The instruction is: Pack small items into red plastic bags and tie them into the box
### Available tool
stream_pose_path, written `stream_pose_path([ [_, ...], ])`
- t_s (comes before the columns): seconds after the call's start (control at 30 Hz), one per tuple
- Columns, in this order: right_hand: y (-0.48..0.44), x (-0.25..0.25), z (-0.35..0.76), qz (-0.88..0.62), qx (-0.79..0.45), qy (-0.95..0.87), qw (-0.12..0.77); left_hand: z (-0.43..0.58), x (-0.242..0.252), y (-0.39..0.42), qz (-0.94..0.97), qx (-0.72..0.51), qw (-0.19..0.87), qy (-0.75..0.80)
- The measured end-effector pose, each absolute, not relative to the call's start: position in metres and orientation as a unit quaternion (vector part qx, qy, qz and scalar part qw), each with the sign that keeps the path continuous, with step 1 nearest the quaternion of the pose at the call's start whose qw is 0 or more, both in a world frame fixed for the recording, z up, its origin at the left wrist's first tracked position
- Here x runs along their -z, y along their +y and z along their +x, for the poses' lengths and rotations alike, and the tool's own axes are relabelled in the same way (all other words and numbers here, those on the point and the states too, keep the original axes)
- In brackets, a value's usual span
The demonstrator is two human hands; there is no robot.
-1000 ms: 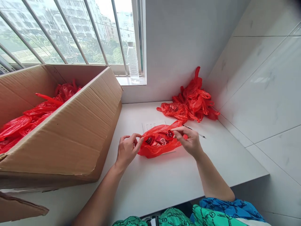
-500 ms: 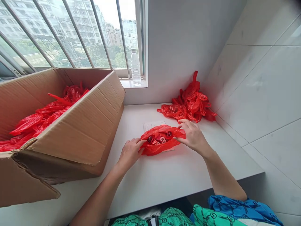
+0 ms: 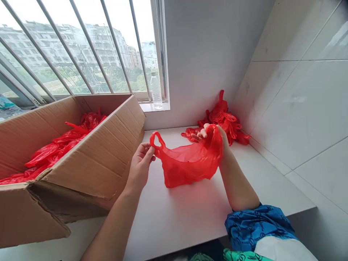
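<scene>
Red plastic bag (image 3: 190, 163) hangs spread open between the two hands, above the white counter (image 3: 174, 224), w/ its lower part sagging. I cannot tell if the bottom touches the counter. L hand (image 3: 140, 166) is at the left side of the bag, near the cardboard box, w/ fingers bent and thumb closed toward them, so it pinches one handle loop (image 3: 155, 139) of the bag. L forearm rises from the bottom edge of the view, and the wrist is bent a little. R hand (image 3: 210, 133) is at the other side, mostly behind the bag, w/ its fingers (image 3: 199, 135) curled around the upper edge of the bag, so it grips this side and does not lie flat. R forearm comes up from the lower right, resting close above the counter, and a blue patterned sleeve (image 3: 252, 228) covers the upper arm.

Open cardboard box (image 3: 87, 170) stands at the left of the counter, w/ more red bags (image 3: 62, 145) inside. Pile of crumpled red bags (image 3: 225, 119) lies in the counter corner behind R hand, against the tiled wall (image 3: 299, 108). Plastic water bottle (image 3: 156, 90) stands on the sill of the barred window (image 3: 81, 54)
</scene>
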State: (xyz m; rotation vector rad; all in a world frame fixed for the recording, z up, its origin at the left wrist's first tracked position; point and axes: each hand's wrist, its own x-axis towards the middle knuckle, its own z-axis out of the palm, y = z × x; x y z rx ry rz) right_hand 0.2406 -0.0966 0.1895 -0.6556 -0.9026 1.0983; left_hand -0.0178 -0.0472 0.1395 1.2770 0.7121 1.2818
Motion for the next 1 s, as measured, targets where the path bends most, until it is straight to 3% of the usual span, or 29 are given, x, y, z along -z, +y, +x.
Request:
stream_pose_path([
  [0.2,-0.079,-0.183,0.236,-0.245,-0.529,-0.353,0.732,0.002,-0.157,-0.030,0.425,-0.622,0.617,0.226],
  [0.37,-0.088,-0.184,0.230,-0.297,-0.451,-0.451,0.711,0.015,-0.148,-0.022,0.464,-0.536,0.668,0.226],
  [0.6,-0.087,-0.161,0.205,-0.455,-0.269,-0.571,0.628,0.019,-0.122,-0.016,0.693,-0.368,0.552,0.283],
  [0.8,-0.081,-0.141,0.187,-0.499,-0.271,-0.612,0.550,0.019,-0.121,-0.022,0.667,-0.451,0.523,0.280],
  [0.93,-0.082,-0.134,0.171,-0.488,-0.295,-0.633,0.524,0.026,-0.117,-0.035,0.768,-0.376,0.447,0.264],
  [1.0,-0.079,-0.131,0.168,-0.477,-0.336,-0.597,0.550,0.027,-0.117,-0.037,0.768,-0.347,0.469,0.264],
])
